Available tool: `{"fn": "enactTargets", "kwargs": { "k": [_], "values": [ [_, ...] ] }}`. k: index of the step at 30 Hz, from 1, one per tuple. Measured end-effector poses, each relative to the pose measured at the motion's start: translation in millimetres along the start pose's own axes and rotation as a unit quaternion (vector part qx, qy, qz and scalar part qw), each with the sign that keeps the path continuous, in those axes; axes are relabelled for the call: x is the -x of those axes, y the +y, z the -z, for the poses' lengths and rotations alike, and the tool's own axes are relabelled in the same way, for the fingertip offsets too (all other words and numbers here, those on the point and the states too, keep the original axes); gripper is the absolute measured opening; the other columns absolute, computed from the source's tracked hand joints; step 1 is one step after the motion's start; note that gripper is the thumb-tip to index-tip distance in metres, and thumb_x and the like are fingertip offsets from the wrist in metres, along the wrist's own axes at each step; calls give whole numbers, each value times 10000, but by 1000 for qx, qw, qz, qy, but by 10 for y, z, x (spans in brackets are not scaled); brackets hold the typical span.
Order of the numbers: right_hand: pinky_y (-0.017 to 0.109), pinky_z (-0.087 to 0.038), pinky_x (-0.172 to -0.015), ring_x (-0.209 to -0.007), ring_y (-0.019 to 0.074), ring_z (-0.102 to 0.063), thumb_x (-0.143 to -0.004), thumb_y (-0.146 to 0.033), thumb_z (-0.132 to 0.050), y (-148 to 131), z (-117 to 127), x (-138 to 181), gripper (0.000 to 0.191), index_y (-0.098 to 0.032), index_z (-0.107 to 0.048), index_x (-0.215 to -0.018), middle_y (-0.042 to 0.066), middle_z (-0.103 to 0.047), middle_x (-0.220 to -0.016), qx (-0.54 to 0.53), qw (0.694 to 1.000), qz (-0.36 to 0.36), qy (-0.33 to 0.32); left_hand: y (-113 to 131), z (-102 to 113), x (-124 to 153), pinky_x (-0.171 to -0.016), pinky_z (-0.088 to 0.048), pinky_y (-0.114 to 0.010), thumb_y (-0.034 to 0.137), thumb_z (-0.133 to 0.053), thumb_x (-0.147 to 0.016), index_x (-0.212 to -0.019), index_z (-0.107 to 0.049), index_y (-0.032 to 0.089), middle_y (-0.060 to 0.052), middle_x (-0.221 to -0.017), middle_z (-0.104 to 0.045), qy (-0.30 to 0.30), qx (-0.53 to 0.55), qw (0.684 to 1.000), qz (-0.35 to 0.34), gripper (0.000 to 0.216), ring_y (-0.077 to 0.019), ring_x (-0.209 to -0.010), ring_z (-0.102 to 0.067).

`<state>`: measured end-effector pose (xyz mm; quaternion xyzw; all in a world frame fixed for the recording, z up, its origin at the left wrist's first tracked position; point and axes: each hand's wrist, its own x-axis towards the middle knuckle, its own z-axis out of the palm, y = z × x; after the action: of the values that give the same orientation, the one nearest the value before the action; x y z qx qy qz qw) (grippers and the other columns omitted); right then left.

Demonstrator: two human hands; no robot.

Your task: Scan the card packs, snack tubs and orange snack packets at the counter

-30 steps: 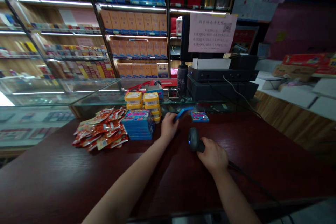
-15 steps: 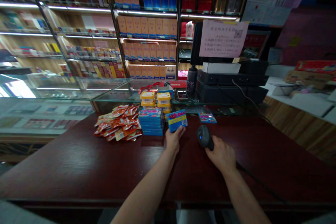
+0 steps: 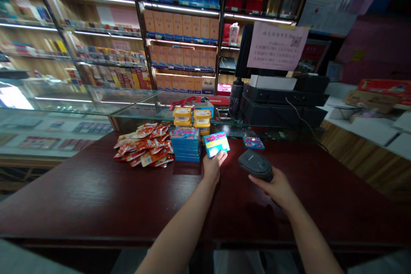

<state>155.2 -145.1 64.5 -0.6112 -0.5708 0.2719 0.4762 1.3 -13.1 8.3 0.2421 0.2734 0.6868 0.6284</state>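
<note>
My left hand (image 3: 213, 166) is closed on the lower edge of a flat blue packet (image 3: 215, 142) with pink lettering, raised above the counter. A bright patch of light falls on the packet's lower part. Gripped in my right hand (image 3: 276, 186) is a dark barcode scanner (image 3: 255, 165), its head pointing left toward the packet. Just left of the packet stands a stack of similar blue packets (image 3: 186, 145). Another blue packet (image 3: 253, 142) lies flat on the counter behind the scanner.
Orange snack sachets (image 3: 144, 145) lie heaped on the dark red counter (image 3: 128, 205). Yellow-lidded tubs (image 3: 201, 115) stand behind the blue stack. A monitor with a taped paper notice (image 3: 276, 46) and a black cash drawer (image 3: 282, 113) are at the back right. The scanner's cable is hidden.
The scanner has lifted and turned from facing me to pointing left at the packet. Light now shows on the packet, which my left hand still holds, tilted slightly differently.
</note>
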Motion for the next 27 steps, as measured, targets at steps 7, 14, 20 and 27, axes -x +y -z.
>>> {"fn": "enactTargets", "kwargs": {
  "k": [7,14,20,27],
  "values": [
    [274,-467,-515,-592,192,-628,-684,-448,-675,14,-1,-25,390,-146,-698,-929,58,-723,-725,36,999,23,16,14,2,30,-898,-547,-444,175,-862,-504,-885,-660,113,-52,-860,-705,-8,2,1000,-4,436,-182,-803,-683],
    [308,-477,-687,-870,260,-676,-732,-465,-628,66,-32,-136,360,-202,-674,-973,90,-735,-953,213,976,13,43,12,8,37,-870,-555,-430,190,-876,-474,-863,-645,121,-36,-842,-697,-7,1,1000,-5,457,-177,-786,-684],
    [290,-403,-615,-802,245,-688,-797,-426,-571,23,-227,-203,302,-261,-629,-1043,54,-734,-889,426,904,-3,46,25,-1,42,-882,-544,-435,206,-870,-492,-852,-646,121,-34,-823,-696,-15,-3,1000,-13,433,-176,-787,-683],
    [290,-408,-692,-878,222,-665,-811,-286,-558,132,-302,-176,353,-241,-592,-1160,61,-712,-975,444,894,41,43,28,-40,85,-830,-554,-407,233,-874,-488,-854,-648,116,-34,-817,-695,-25,-23,999,-27,446,-163,-754,-668]
  ]
}}
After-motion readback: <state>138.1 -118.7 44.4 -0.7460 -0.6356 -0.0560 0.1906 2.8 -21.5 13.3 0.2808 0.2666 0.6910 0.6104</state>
